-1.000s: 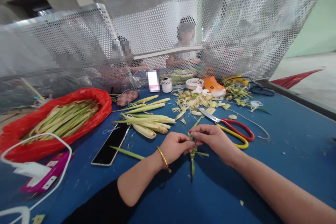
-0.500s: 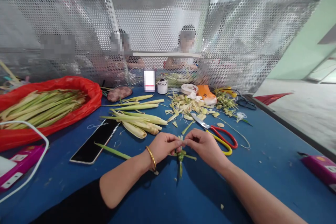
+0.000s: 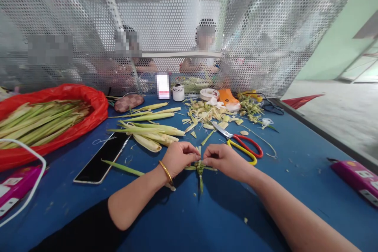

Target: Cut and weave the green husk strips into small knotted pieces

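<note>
Near the table's middle, a small green figure of bound leaf strips (image 3: 200,168) hangs its tail toward me, with strips out to both sides and pale ends on top. My left hand (image 3: 180,158), wearing a gold bangle, is closed in a pinch at its upper left; a fine white thread (image 3: 192,153) shows at these fingertips. From the right, my right hand (image 3: 220,159) pinches the figure's top. Fingers partly hide the join. Just beyond my right hand lie scissors (image 3: 236,138) with one red and one yellow handle, blades half apart.
Pale husks (image 3: 152,136) and a black phone (image 3: 102,159) lie left. A red bag (image 3: 100,102) holds long leaves. Scraps (image 3: 203,112), a tape roll (image 3: 209,94) and a thread spool (image 3: 178,93) sit behind. Beyond the perforated screen (image 3: 171,15) sit people. Purple power strips (image 3: 354,177) flank me.
My fingertips, close together before, have parted slightly, baring more of the figure's top. My right hand has come down onto it. The whole view has shifted a little.
</note>
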Demonstrator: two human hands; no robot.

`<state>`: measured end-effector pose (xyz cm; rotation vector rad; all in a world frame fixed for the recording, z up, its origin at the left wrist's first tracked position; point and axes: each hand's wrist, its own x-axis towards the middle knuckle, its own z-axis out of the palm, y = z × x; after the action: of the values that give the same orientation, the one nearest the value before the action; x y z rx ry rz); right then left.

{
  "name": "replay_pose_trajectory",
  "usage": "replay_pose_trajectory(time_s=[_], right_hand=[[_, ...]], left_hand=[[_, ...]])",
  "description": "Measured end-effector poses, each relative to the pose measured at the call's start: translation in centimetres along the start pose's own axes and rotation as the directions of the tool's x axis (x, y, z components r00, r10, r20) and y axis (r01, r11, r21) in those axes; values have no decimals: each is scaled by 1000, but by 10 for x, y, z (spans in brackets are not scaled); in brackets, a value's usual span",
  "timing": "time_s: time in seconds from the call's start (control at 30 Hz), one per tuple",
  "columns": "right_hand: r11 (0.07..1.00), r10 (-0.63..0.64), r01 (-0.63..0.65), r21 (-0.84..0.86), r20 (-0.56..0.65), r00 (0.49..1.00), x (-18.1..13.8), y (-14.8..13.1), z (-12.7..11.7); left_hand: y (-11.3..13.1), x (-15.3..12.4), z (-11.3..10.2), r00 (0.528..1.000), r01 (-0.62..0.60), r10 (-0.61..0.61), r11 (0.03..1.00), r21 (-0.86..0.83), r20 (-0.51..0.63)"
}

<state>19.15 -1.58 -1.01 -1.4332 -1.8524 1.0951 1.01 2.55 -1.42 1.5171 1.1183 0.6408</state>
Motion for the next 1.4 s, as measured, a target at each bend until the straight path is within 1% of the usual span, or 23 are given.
replay_pose_trajectory(time_s=[0.03, 0.1, 0.17, 0.2, 0.27, 0.33, 0.4, 0.5, 0.57, 0.63, 0.73, 0.83, 0.93, 1.0, 1.13, 1.27, 1.33, 1.4], right_hand=[[999, -4, 4, 34, -8, 1000, 1, 1, 0], [990, -14, 22, 137, -61, 998, 3, 4, 3], [970, -22, 52, 238, -129, 991, 6, 7, 7], [962, -29, 67, 263, -143, 989, 8, 8, 9], [962, -45, 76, 263, -121, 992, 10, 9, 13], [973, -49, 70, 219, -98, 994, 10, 9, 15], [981, -49, 66, 183, -100, 994, 10, 9, 16], [979, -65, 82, 185, -99, 993, 9, 8, 17], [978, -68, 86, 192, -94, 993, 9, 9, 17], [977, -58, 78, 200, -99, 993, 10, 9, 17], [972, -34, 59, 228, -111, 993, 11, 11, 17], [958, 6, 27, 286, -116, 993, 13, 12, 17], [938, 47, -2, 347, -121, 992, 14, 14, 17], [938, 50, -2, 348, -129, 990, 14, 14, 17], [956, 39, 6, 292, -150, 988, 14, 14, 15], [972, 27, 11, 237, -160, 987, 12, 12, 11], [983, 18, 11, 183, -160, 987, 12, 9, 9], [996, 20, -8, 86, -144, 989, 10, 7, 5]], left_hand=[[0, 0, 0, 1000, -24, 25, 998, 50, -10], [0, 0, -1, 995, -90, 96, 980, 176, -26], [0, -1, -1, 982, -168, 187, 930, 326, -27], [1, -2, -1, 972, -206, 234, 894, 399, -22], [1, -4, -1, 944, -278, 329, 806, 523, -4], [1, -5, -1, 906, -338, 422, 705, 624, 15], [-2, -5, 0, 860, -380, 510, 589, 713, 37], [-8, -5, 2, 794, -402, 603, 424, 811, 78], [-12, -5, 4, 766, -411, 633, 346, 843, 114], [-15, -6, 4, 744, -422, 652, 288, 859, 146], [-16, -6, 4, 708, -429, 686, 232, 873, 166], [-16, -5, 4, 684, -433, 713, 227, 872, 154], [-16, -5, 4, 691, -441, 711, 275, 854, 127], [-17, -5, 4, 701, -448, 704, 307, 840, 117], [-16, -6, 4, 715, -458, 690, 347, 819, 108], [-16, -7, 2, 742, -460, 664, 399, 793, 96], [-15, -8, 2, 753, -468, 650, 424, 775, 99], [-13, -8, 1, 762, -476, 640, 451, 754, 99]])
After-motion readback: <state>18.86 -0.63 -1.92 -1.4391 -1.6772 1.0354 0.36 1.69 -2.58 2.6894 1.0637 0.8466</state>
